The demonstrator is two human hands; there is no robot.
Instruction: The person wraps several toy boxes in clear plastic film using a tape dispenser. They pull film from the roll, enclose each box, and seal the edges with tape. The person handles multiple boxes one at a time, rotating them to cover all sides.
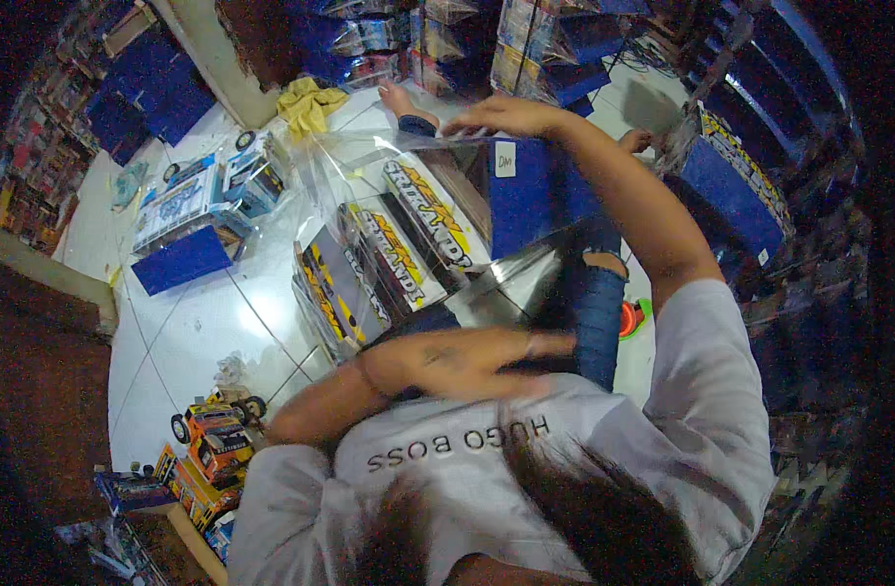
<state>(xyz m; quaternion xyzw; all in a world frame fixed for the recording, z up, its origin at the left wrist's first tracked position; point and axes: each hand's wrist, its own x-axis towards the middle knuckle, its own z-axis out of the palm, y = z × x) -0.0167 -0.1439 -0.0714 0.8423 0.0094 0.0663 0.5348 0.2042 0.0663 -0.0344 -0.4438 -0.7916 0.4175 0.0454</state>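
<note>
A large toy truck package point(408, 234) in clear plastic stands on the floor before me, with black, white and yellow printed panels and a blue panel point(540, 190) bearing a small white label. My right hand point(501, 117) reaches across its far side, fingers stretched out above the plastic wrap; whether it touches the wrap is unclear. Close to my body, my left hand point(477, 359) lies across the near side of the package, pointing right. Motion smears its fingers, so their grip cannot be read.
A wrapped blue toy truck point(189, 200) stands at left on the white tiled floor. Orange toy trucks point(218, 439) are at lower left. A yellow cloth point(309, 105) lies beyond the package. An orange-and-green round object point(635, 317) is by my knee. Packaged toys point(369, 39) are stacked behind.
</note>
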